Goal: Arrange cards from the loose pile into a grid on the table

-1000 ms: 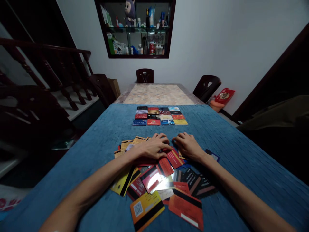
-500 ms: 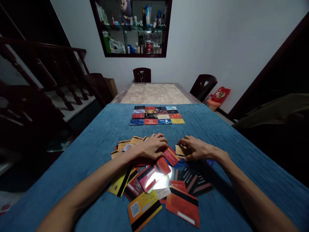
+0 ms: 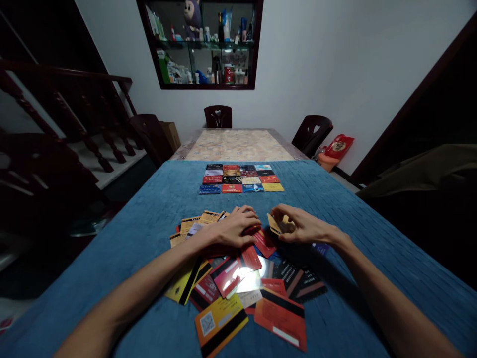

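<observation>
My right hand point(image 3: 296, 225) pinches a yellow card point(image 3: 274, 224) with a dark stripe between thumb and fingers, tilted up off the pile. On the left part of the heap my left hand point(image 3: 240, 227) lies palm down, its fingers slightly bent over red cards. Below it are a red card with a bright glare point(image 3: 228, 276), an orange-yellow card with a QR code point(image 3: 221, 323) and an orange-red card point(image 3: 280, 318). Black cards point(image 3: 303, 278) overlap at the heap's right side. What lies under my left palm is hidden.
Further off, cards lie face up in neat rows, among them a blue card point(image 3: 209, 189) and a yellow card point(image 3: 273, 187). A blue cloth point(image 3: 156, 209) covers the near table. Dark chairs point(image 3: 312, 134) stand around the far end; a shelf niche point(image 3: 208, 87) is in the wall.
My right hand has lifted the yellow card from lying on the heap to a tilted position, pinched in the fingers. My left hand has stayed nearly still. The view has shifted slightly.
</observation>
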A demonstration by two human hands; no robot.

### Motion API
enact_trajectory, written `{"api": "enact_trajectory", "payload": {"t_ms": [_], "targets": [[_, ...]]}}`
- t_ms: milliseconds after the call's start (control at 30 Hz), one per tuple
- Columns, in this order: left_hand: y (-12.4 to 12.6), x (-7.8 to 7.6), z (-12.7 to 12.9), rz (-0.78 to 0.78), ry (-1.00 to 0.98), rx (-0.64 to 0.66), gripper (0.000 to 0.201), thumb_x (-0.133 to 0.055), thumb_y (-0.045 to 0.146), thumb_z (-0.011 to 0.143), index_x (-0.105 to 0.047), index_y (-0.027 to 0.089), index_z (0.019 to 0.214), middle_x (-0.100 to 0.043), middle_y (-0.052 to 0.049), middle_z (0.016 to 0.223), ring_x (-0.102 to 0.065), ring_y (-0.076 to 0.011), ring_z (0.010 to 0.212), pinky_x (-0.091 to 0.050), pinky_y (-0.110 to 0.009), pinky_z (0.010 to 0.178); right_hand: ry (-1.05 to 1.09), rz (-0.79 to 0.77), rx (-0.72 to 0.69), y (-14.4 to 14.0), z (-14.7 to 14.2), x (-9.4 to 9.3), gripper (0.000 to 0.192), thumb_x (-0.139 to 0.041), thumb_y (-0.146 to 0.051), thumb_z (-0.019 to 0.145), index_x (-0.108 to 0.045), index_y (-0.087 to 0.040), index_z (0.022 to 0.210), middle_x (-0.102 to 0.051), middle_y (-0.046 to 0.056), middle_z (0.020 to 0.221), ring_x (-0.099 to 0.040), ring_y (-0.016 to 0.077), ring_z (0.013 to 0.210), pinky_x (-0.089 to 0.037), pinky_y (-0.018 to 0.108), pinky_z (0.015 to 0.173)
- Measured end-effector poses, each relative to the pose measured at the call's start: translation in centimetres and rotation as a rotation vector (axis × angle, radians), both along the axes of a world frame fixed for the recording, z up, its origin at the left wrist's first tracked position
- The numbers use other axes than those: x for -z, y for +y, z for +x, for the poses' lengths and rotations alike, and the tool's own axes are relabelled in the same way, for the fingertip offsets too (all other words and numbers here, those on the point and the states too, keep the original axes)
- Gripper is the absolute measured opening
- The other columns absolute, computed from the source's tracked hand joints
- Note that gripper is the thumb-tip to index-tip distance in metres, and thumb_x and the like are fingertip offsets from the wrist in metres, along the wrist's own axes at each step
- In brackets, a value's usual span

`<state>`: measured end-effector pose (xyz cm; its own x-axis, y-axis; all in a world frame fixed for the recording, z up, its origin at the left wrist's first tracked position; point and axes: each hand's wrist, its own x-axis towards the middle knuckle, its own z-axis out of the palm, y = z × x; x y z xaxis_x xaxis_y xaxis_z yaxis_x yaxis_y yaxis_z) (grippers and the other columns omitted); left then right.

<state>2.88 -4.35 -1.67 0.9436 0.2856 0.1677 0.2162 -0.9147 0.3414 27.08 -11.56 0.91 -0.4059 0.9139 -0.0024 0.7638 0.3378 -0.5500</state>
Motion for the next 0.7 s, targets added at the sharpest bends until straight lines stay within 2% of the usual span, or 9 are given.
{"api": "enact_trajectory", "payload": {"t_ms": [167,233,467,600,700], "targets": [[0.2,0.3,0.1,-0.088,-0.061,-0.050,0.043,-0.067,0.028,0.081,-0.059,0.017,0.122,-0.059,-0.015,0.125,-0.042,-0.0315,0.129,-0.036,-0.053,0.105,0.239,0.019,-0.086,0.5,0.4,0.9,0.070,-0.066,-0.032,0.073,-0.044,-0.023,0.139,-0.058,0.007,0.118,-0.058,0.0204,0.096,-0.049,0.037,0.086],[0.3,0.5,0.3,-0.112,-0.110,-0.061,0.041,-0.067,0.027,0.082,-0.060,0.017,0.120,-0.061,-0.014,0.122,-0.044,-0.0298,0.127,-0.038,-0.050,0.105,0.306,-0.013,-0.109,0.9,0.7,1.6,0.069,-0.065,-0.034,0.076,-0.043,-0.025,0.141,-0.056,0.007,0.123,-0.058,0.0201,0.097,-0.048,0.039,0.088],[0.0,-0.4,0.4,-0.087,-0.424,-0.217,0.018,-0.062,0.015,0.081,-0.062,0.017,0.099,-0.066,-0.008,0.100,-0.057,-0.0223,0.100,-0.047,-0.038,0.094,0.561,-0.247,-0.129,1.9,0.5,3.2,0.056,-0.062,-0.039,0.074,-0.059,-0.020,0.127,-0.059,0.006,0.112,-0.057,0.0241,0.107,-0.045,0.042,0.094],[-0.5,-0.9,0.5,-0.076,-0.511,-0.147,0.020,-0.063,0.016,0.081,-0.061,0.015,0.102,-0.066,-0.009,0.102,-0.058,-0.0225,0.100,-0.047,-0.038,0.092,0.540,-0.239,-0.140,1.7,0.1,2.8,0.047,-0.061,-0.041,0.076,-0.066,-0.020,0.118,-0.061,0.006,0.110,-0.058,0.0236,0.104,-0.045,0.042,0.094],[-0.6,-0.8,0.8,-0.079,-0.496,-0.083,0.013,-0.059,0.017,0.085,-0.063,0.016,0.097,-0.067,-0.009,0.098,-0.057,-0.0222,0.099,-0.047,-0.037,0.092,0.482,-0.193,-0.138,1.5,-0.1,2.3,0.039,-0.060,-0.042,0.080,-0.069,-0.021,0.111,-0.064,0.006,0.112,-0.059,0.0234,0.105,-0.044,0.041,0.096]]}}
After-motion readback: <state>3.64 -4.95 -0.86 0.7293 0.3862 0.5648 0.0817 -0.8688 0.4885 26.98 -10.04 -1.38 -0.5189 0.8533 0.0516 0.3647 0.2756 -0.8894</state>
